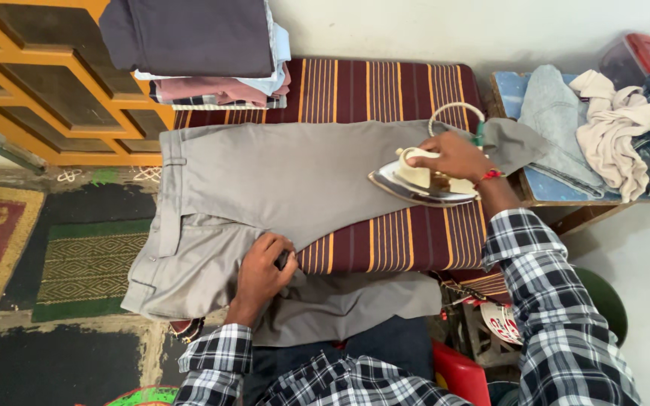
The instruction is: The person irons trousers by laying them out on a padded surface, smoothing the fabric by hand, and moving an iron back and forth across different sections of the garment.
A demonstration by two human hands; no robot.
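Grey trousers [280, 180] lie lengthwise across the board (waistband leftward).

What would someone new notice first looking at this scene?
Probably the grey trousers spread across the striped ironing table in the middle. The right hand grips an iron on one leg, while the left hand presses the cloth at the near edge. A stack of folded clothes sits at the table's far end.

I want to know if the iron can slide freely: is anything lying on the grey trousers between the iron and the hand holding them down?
Nothing visible: the trousers lie bare between the iron under the right hand and the left hand.
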